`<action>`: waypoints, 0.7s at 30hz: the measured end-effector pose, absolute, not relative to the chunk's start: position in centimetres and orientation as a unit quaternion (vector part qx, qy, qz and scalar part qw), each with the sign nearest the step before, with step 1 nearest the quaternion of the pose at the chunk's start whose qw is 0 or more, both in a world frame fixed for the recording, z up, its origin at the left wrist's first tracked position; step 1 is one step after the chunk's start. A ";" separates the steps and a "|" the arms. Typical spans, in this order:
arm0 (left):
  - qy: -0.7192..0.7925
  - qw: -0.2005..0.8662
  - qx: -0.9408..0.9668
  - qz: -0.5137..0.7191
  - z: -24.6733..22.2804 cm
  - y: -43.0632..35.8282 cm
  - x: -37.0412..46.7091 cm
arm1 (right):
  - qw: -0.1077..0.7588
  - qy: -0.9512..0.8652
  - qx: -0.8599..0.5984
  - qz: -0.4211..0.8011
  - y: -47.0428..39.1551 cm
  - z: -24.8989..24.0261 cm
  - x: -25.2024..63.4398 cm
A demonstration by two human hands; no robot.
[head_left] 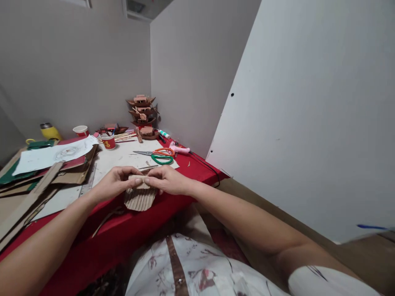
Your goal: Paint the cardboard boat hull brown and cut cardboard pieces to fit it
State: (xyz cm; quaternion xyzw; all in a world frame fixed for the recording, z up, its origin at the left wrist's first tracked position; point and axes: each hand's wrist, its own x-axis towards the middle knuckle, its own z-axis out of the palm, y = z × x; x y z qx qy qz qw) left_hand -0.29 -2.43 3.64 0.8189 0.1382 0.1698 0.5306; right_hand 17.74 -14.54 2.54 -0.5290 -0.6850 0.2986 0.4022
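Both hands meet at the near edge of the red-covered table. Between them is a small piece of ribbed cardboard [140,200], its grooved face turned toward me and its lower edge rounded. My left hand [119,181] pinches its upper left part, thumb in front. From the other side my right hand [163,179] grips the upper right part, the two thumbs almost touching. The fingers behind the cardboard are mostly hidden. Just beyond the hands lie scissors [162,157] with one green and one orange handle.
A pink glue gun [180,149] with a black cord lies right of the scissors. Small model boats [142,110] are stacked at the back corner. A red paper cup [108,142] holds tools. Cardboard sheets [46,181] and a drawing [55,155] cover the left side. A white panel [302,115] stands at right.
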 end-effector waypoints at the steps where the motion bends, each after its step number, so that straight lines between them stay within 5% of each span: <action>1: 0.141 0.529 0.819 0.169 3.7 -2.4 -0.3 | 0.401 -0.684 -0.527 0.305 -14.5 2.4 17.8; 21: 0.149 0.541 0.809 0.174 4.1 -2.8 -0.6 | 0.438 -0.717 -0.511 0.182 -13.7 2.2 17.8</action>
